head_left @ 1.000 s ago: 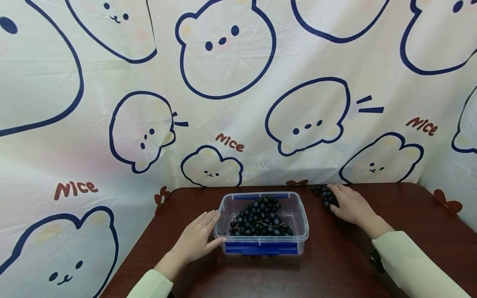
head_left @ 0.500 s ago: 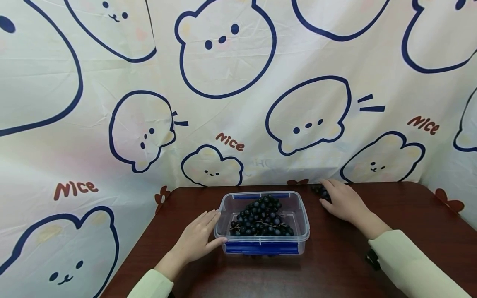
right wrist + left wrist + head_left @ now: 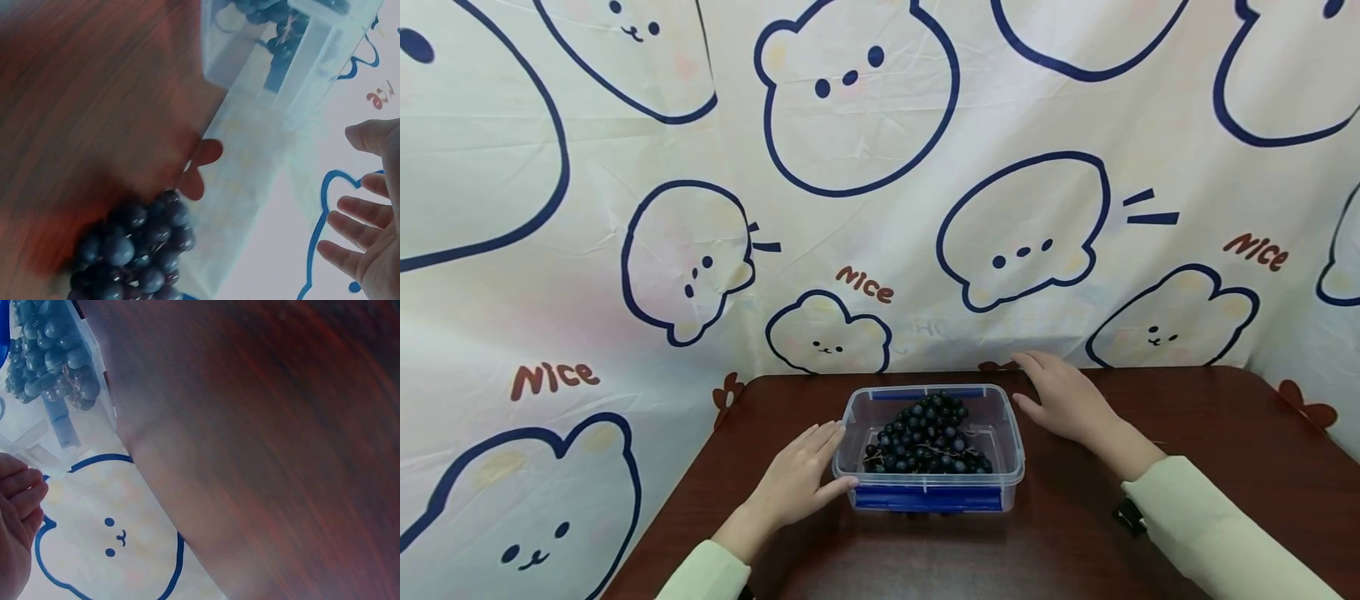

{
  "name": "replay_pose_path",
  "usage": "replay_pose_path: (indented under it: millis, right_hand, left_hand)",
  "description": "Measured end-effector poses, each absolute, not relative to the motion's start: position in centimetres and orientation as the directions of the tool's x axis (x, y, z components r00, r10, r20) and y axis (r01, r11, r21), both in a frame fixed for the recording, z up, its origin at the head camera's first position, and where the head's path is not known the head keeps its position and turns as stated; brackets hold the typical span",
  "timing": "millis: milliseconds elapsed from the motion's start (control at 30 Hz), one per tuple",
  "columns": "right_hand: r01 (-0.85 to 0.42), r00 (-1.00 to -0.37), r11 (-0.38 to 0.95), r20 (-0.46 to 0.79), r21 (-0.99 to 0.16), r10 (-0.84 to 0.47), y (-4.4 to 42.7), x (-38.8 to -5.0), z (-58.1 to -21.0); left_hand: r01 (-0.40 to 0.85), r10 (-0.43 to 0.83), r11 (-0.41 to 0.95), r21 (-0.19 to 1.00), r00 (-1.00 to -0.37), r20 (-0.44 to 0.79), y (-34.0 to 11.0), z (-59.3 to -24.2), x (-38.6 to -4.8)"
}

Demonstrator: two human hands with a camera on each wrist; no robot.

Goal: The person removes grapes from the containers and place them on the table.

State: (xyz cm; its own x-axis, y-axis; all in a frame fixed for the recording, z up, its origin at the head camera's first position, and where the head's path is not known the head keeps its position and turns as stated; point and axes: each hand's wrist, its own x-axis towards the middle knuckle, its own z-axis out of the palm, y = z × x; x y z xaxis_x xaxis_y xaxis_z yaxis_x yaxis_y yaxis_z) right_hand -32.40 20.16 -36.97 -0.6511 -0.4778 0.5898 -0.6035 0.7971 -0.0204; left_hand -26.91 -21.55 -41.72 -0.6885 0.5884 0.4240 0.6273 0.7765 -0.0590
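The clear box [image 3: 931, 493] with blue clips holds a bunch of dark grapes [image 3: 925, 437]. My left hand [image 3: 797, 477] rests on the box's left side, thumb at the near corner; in the left wrist view its fingers [image 3: 22, 494] are extended beside the clear wall. Beyond the box's right side is my right hand [image 3: 1067, 400], fingers and thumb apart and nothing gripped. The right wrist view has that hand [image 3: 375, 219] spread, away from a second dark bunch [image 3: 134, 250] lying on the table. In the head view this second bunch is hidden, apparently behind the hand.
The dark reddish-brown table [image 3: 1075, 533] extends around the box. A pale cloth [image 3: 850, 250] with blue cartoon outlines hangs along its far edge. A small thin piece [image 3: 1159, 442] lies right of my right hand.
My right hand has come away from the loose grapes and moved left towards the box. Its fingers have spread. My left hand has stayed at the box.
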Motion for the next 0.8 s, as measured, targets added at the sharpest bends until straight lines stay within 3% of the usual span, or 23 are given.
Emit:
replay_pose_path:
  millis: [433,800]
  right_hand:
    - [-0.668,-0.624,0.743,0.567,-0.032,-0.537,16.6,-31.8,-35.8]
    - [-0.674,-0.691,0.728,0.453,-0.122,-0.564,13.8,-32.0,-35.8]
  left_hand:
    - [0.629,0.587,0.776,-0.047,-0.693,0.42,-21.5,-41.6,-26.8]
    - [0.624,0.583,0.78,-0.047,-0.697,0.417,-21.5,-41.7,-26.8]
